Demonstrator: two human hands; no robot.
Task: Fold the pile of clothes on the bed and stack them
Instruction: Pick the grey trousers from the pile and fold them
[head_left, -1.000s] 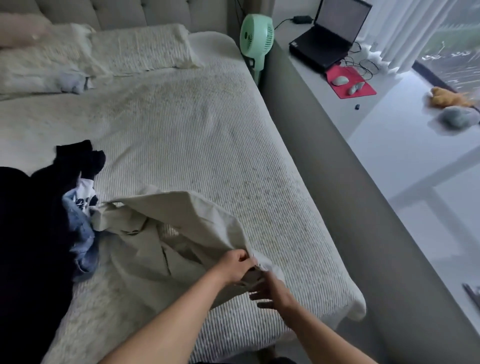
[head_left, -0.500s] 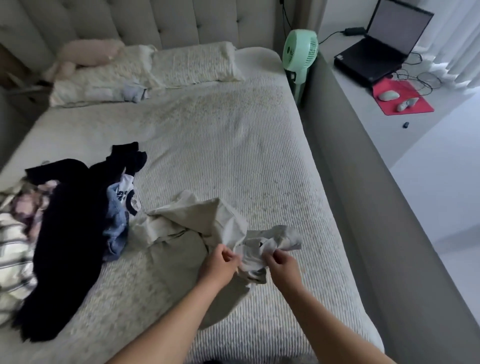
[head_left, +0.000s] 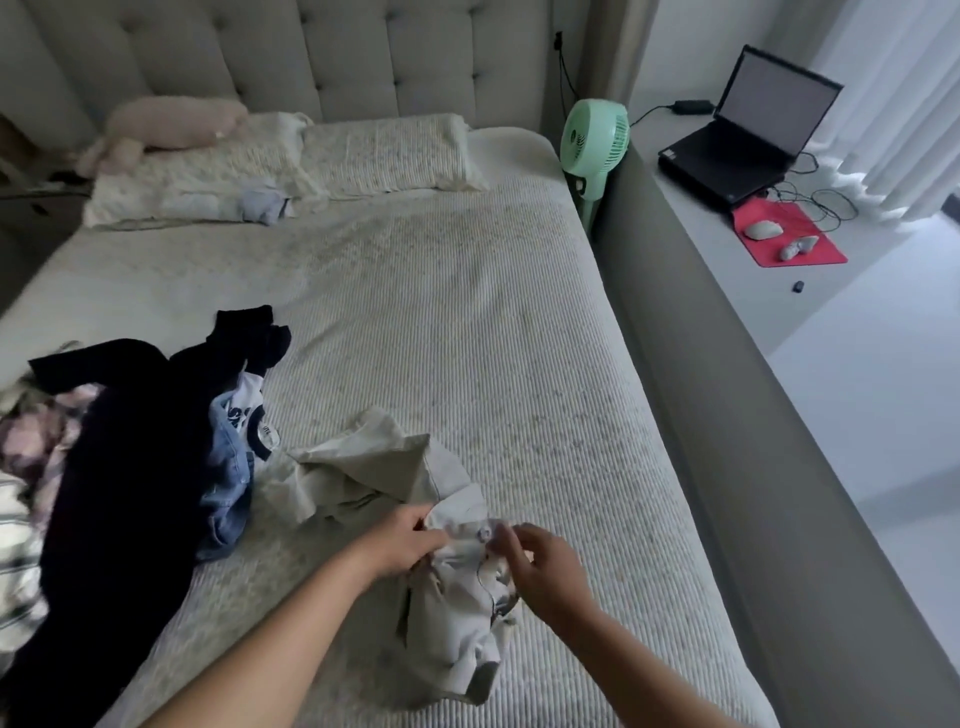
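Currently sorting out the beige trousers (head_left: 415, 509) at 6 o'clock on the bed (head_left: 467, 338). Left hand (head_left: 402, 543) is pinching the waistband; right hand (head_left: 540, 564) fingers are curling near the button (contact unclear). Next: spreading flat. Pile (head_left: 130, 441) is waiting at 9 o'clock.

Crumpled beige garment (head_left: 415, 483) lies mid-bed; dark unfolded pile (head_left: 119, 467) heaped just left.

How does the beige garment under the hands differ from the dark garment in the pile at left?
The beige garment is pale and lies apart near the bed's foot; the dark garment is almost black and lies on the pile. The left hand grips the beige garment and the right hand is at its button; the dark garment is untouched. Both are crumpled and unfolded.
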